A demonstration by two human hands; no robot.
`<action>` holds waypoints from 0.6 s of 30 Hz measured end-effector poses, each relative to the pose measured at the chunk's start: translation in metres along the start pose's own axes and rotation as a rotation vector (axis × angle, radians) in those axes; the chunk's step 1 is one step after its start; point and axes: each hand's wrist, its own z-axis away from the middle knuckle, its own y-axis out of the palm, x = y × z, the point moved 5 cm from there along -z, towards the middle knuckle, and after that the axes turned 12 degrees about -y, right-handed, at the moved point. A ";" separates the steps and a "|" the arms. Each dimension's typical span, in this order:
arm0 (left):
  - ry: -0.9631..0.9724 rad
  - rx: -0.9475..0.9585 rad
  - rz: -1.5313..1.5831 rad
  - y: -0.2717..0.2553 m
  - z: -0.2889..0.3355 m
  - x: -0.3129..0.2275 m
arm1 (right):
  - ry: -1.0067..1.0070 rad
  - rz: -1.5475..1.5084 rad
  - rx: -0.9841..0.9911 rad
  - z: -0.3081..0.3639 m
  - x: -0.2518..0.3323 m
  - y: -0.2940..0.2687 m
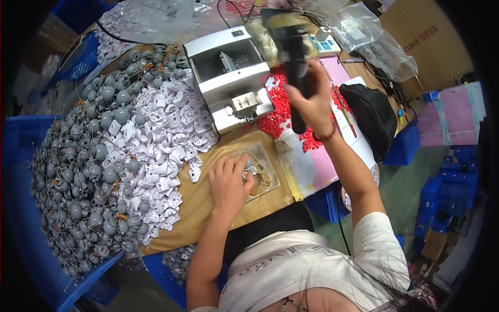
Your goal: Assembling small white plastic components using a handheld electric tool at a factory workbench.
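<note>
My right hand is raised over the right side of the bench, its fingers around the handle of a black cordless drill. The drill is smeared by motion, with its body above the hand and the handle end hanging below. My left hand rests on a flat clear plate with a shaped recess. Its thumb and fingers close on a small grey part, mostly hidden beneath the fingertips. The plate lies on brown paper at the bench's near edge.
To the left are heaped grey ball-shaped parts with wires and white plastic pieces. A silver-white machine stands at the back. Small red parts, a black pouch and a blue bin are to the right.
</note>
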 end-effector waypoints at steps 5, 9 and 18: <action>-0.017 -0.107 0.026 0.002 0.012 0.011 | -0.093 -0.570 -0.003 -0.035 0.108 0.008; -0.018 -0.129 0.040 0.008 0.012 0.006 | 0.021 -0.646 0.189 -0.028 0.091 0.034; -0.074 -0.112 0.010 0.003 0.011 0.006 | -0.115 -0.395 0.183 -0.060 0.076 0.080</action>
